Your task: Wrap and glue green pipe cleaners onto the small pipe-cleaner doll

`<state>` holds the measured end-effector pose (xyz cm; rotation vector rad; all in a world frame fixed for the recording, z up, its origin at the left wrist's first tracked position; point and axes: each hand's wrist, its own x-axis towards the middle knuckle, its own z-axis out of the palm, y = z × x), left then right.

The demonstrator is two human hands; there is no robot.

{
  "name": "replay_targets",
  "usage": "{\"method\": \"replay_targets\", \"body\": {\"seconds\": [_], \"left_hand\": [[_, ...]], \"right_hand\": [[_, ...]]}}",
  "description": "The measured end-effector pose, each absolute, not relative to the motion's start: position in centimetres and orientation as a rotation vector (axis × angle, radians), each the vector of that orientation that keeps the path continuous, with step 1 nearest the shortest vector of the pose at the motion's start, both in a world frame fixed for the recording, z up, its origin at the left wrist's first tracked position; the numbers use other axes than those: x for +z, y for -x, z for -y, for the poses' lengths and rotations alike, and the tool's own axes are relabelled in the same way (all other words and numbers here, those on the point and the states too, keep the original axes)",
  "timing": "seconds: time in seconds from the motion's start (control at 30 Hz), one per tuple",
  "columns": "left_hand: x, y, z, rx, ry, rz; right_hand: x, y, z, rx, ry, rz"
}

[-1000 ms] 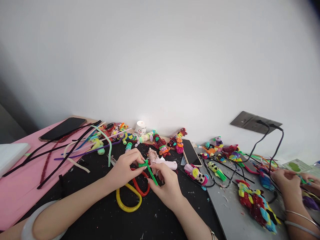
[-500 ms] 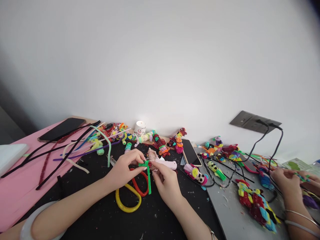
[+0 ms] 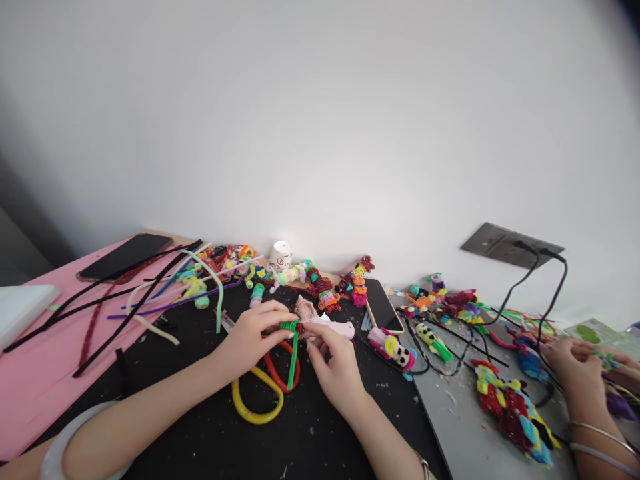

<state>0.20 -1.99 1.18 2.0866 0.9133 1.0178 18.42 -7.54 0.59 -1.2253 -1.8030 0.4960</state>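
Observation:
My left hand (image 3: 257,335) pinches a small coil of green pipe cleaner (image 3: 289,326) between thumb and fingers. A loose green end hangs down from the coil. From the other side, my right hand (image 3: 334,363) has its thumb and forefinger closed on the dark red end of the same small piece. Below my hands lie scissors with one yellow and one red handle loop (image 3: 257,419); their blades run up behind my left hand. Just past my fingers is a pale pink glue gun (image 3: 340,329), partly hidden.
Pipe-cleaner dolls (image 3: 393,350) lie along the wall, near a white paper cup (image 3: 281,255) and a phone (image 3: 383,305). Loose pipe cleaners (image 3: 145,293) cross the pink board (image 3: 40,373) at left. Another person's hands (image 3: 575,367) work at far right, near black cables (image 3: 553,303).
The hanging green end has swung slightly left, and the green piece has turned a little between my fingers. My hands have stayed nearly in place.

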Motion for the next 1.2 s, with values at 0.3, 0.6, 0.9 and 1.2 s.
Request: {"method": "replay_targets", "body": {"seconds": [0.3, 0.6, 0.9, 1.2], "left_hand": [[1.43, -0.4, 2.19, 0.929, -2.007, -0.933], [1.44, -0.81, 2.34, 0.743, -1.539, -0.837], [1.88, -1.04, 2.45, 0.686, -1.313, -0.83], [1.28, -0.83, 2.25, 0.707, -1.339, -0.777]], "right_hand": [[0.53, -18.65, 7.32, 0.518, 1.235, 1.808], [0.57, -18.59, 7.14, 0.651, 1.268, 1.658], [0.7, -18.61, 6.76, 0.947, 1.184, 1.465], [1.01, -18.48, 6.77, 1.006, 1.185, 1.427]]}}
